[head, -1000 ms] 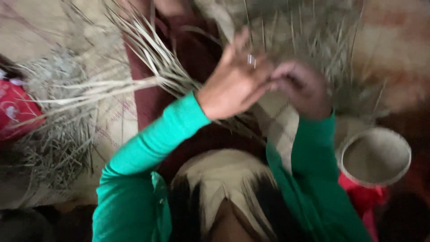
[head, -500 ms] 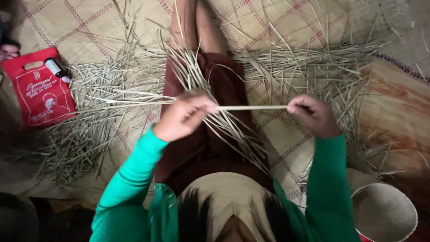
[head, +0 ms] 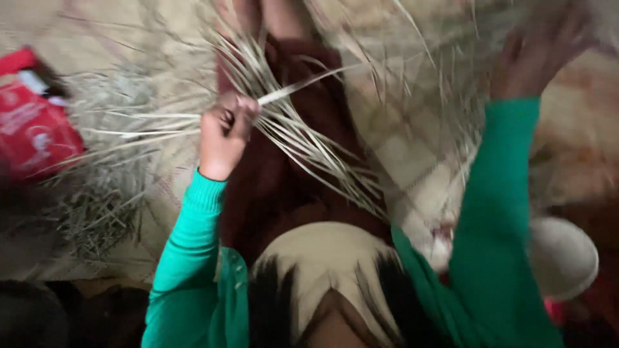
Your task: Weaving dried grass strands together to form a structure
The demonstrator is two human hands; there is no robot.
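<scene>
My left hand is closed around a bundle of pale dried grass strips that fans out across my lap, over a maroon skirt. One wider strip sticks out to the right from that fist, and its far end hangs free. My right hand is raised at the upper right, blurred, with the fingers apart and nothing visible in them. It hovers over loose strips scattered on the checked woven mat. Both arms wear green sleeves.
A red bag lies at the left edge, beside a heap of loose dried grass. A round pale woven basket sits at the lower right. The picture is motion-blurred.
My right hand has let go of the strip that was stretched between both hands and swung up to the upper right. My left hand keeps its grip and has shifted up and left.
</scene>
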